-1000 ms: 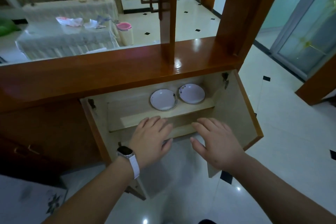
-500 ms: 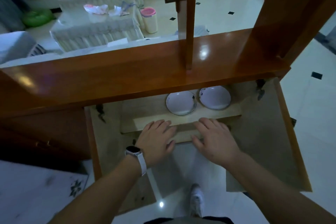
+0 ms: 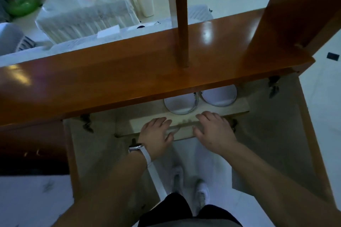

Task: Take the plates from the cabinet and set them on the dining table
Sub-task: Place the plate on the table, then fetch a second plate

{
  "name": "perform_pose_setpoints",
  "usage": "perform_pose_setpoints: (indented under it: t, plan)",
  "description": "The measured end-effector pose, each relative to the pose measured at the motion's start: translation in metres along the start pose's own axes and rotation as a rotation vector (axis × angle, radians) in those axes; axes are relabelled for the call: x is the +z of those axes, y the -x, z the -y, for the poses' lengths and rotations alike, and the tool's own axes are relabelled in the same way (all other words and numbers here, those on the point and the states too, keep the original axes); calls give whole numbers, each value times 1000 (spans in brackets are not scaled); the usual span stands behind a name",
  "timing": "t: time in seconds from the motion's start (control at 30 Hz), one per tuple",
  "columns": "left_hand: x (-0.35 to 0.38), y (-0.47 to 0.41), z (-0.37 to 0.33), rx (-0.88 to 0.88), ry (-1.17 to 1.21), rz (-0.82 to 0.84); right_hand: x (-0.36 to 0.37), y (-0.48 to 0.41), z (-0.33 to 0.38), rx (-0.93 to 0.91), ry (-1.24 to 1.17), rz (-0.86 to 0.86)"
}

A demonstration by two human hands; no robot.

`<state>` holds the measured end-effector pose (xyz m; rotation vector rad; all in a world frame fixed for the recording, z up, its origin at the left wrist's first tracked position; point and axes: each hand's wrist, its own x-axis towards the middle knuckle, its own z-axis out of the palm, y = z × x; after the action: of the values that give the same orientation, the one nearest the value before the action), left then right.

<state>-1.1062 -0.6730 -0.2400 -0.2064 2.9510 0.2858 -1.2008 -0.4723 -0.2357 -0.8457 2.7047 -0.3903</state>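
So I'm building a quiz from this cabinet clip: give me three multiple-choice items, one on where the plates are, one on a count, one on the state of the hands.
1. Where are the plates?
A. On the shelf inside the open cabinet
B. On the wooden countertop
C. On the floor

2. How many plates show in the cabinet?
A. One
B. Two
C. Four

3. What are the hands doing?
A. Each grips a plate
B. One holds a cabinet door
C. Both are open and empty, short of the plates

Key:
1 A: the left plate and right plate lie side by side on the shelf, partly hidden under the countertop.
2 B: only those two round white plates show.
3 C: the left hand and right hand are spread palm down at the shelf's front edge, holding nothing.
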Motion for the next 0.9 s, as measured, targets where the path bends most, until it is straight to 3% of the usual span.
perform_pose_setpoints:
  t: [0.07,0.17,0.3,0.43,0.57,0.7,0.9]
  plan:
    - [14,-16,12,-42,65,57,10,-12,-7,42,-24,10]
    - [42,-39,26,-169,344,99,30,-34,-19,104,-122,20]
    - [90,-76,38,-438,756,122,67,-73,-39,234,-376,30]
    - [128,-118,50,-587,1006,86,108,-114,-60,383,-659,64]
    - [158,-155,68,-693,1111,80,150,-152,-84,530,-798,15]
    - [176,-190,87,-743,1064,134,183,-186,-95,630,-995,-4]
    - [195,-221,106,-644,968,210,206,-225,-113,545,-1092,-27]
